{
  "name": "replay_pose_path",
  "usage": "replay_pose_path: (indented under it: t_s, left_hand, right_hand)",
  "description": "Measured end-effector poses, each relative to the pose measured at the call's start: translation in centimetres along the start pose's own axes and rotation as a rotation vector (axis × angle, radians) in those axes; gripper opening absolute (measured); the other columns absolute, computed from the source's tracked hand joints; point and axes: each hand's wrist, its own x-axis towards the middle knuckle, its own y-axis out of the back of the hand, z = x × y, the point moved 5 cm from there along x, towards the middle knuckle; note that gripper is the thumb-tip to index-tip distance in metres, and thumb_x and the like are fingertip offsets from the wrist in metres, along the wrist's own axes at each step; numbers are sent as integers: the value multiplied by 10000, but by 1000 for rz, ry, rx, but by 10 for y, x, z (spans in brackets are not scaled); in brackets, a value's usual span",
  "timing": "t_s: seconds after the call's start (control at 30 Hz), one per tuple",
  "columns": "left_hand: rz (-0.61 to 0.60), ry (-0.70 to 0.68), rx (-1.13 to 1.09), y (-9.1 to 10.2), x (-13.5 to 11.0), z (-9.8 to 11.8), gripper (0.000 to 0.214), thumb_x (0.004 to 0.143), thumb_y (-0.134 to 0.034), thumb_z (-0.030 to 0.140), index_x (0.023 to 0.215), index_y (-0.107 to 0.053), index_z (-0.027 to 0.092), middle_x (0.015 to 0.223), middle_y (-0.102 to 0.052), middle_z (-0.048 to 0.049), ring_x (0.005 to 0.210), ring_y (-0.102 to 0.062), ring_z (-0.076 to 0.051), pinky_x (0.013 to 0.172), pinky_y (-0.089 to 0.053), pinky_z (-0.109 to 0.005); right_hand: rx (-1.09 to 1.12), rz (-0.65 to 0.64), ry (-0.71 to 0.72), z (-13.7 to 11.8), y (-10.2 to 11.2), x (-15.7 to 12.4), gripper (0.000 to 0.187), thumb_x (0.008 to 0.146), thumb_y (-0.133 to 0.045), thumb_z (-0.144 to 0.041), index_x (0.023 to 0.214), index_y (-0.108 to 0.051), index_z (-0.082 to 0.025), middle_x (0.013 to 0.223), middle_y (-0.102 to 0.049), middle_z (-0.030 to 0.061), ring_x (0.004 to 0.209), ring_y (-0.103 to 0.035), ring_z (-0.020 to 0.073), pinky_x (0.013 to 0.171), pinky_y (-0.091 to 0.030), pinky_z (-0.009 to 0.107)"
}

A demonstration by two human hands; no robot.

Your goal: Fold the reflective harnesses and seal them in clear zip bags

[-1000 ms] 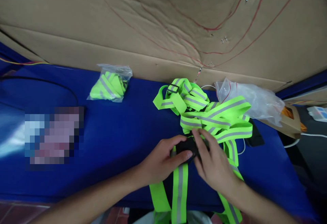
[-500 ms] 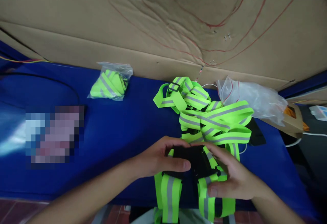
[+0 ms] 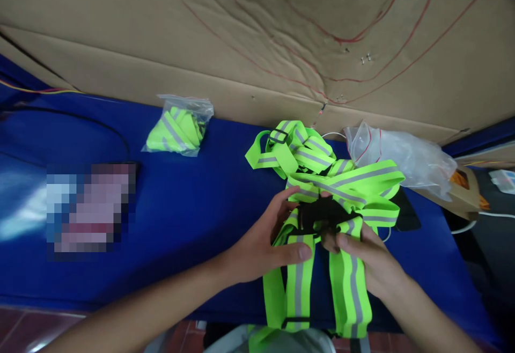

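Note:
Between my hands is a reflective harness of neon green straps with grey stripes (image 3: 299, 283), joined by a black panel (image 3: 322, 213). My left hand (image 3: 269, 240) is closed around its left strap, thumb lying across the front and fingers behind. On the other side, my right hand (image 3: 374, 256) pinches the right strap just below the black panel. The strap ends hang down over the table's front edge, and a black slider shows near the bottom of the left one. Just beyond lies a heap of similar green straps (image 3: 314, 154).
A clear bag with a folded green strap (image 3: 177, 130) lies at the back left. A blurred-out flat object (image 3: 96, 205) is on the blue table (image 3: 193, 197). Plastic bags (image 3: 402, 154), a dark phone-like slab (image 3: 407, 213) and a cardboard box (image 3: 469, 197) are at right. Cardboard (image 3: 120, 20) walls the back.
The black panel has moved up and tilted towards the heap. My left hand has shifted right onto the left strap, and my right hand has risen along the right strap. The view has shifted slightly.

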Motion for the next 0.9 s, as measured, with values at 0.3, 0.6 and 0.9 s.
replay_pose_path:
  t_s: [0.3, 0.6, 0.9]
  left_hand:
    - [-41, 207, 191, -17, -11, -1, 756, 726, -913, 413, 1353, -539, 219, 1280, -688, -78, 1183, -635, -311, 1004, -489, -429]
    - [-109, 118, -78, -36, -19, 3, 518, 842, -786, 281, 1294, -554, 180, 1232, -684, -105, 1163, -644, -281, 1017, -512, -423]
    - [-138, 13, 235, -34, -16, 13, 268, 992, -583, 318, 1203, -688, 191, 1242, -714, -97, 1252, -625, -253, 1186, -407, -410]
  right_hand:
    - [-38, -63, -18, -7, -3, -4, 953, 611, -962, -324, 1473, -554, -323, 1172, -754, 41, 1085, -708, 267, 822, -565, 319]
    - [89, -36, -19, 4, -10, -30, 1024, 590, -996, -384, 1482, -493, -367, 780, -709, -14, 630, -689, 182, 600, -571, 299]
    - [-361, -74, 162, 3, -10, -19, 445, 949, -700, -412, 1374, -640, -292, 966, -770, 55, 943, -741, 227, 1009, -567, 387]
